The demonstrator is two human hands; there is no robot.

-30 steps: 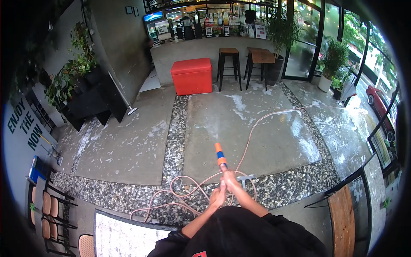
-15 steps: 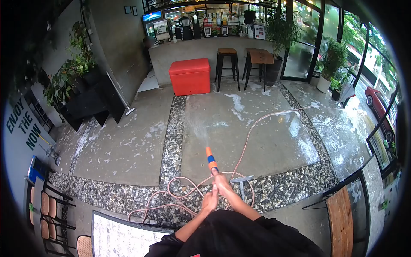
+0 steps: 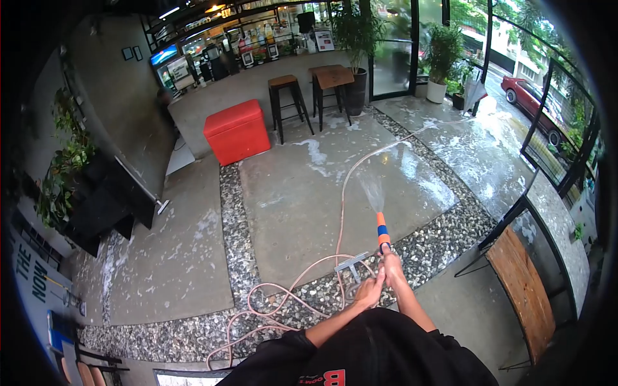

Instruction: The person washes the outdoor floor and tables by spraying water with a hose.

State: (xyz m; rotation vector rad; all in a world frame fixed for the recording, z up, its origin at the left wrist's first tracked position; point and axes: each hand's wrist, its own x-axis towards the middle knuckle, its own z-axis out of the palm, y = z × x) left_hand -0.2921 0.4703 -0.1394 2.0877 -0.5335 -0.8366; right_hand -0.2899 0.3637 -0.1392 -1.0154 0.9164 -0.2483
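Note:
My right hand (image 3: 394, 269) is wrapped round the rear of an orange and blue hose nozzle (image 3: 382, 226). The nozzle points away from me, and a fan of water (image 3: 371, 193) sprays from its tip towards the concrete floor. My left hand (image 3: 369, 291) is closed just behind and against the right one, on the hose end, which the hands mostly hide. The pale pink hose (image 3: 343, 204) lies in loops on the pebbles and runs off towards the doorway at the right. A floor squeegee (image 3: 352, 261) lies beside my left hand.
Wet concrete (image 3: 302, 219) carries patches of foam, with pebble strips (image 3: 236, 225) between slabs. A red cooler box (image 3: 237, 132) and two stools (image 3: 290, 103) stand before the bar counter (image 3: 222, 96). A wooden bench (image 3: 521, 283) is at my right. A person (image 3: 165, 106) is by the counter.
My view has turned to the right and tilted. Both hands and the nozzle have swung right, and the spray now falls farther right on the floor, near the hose.

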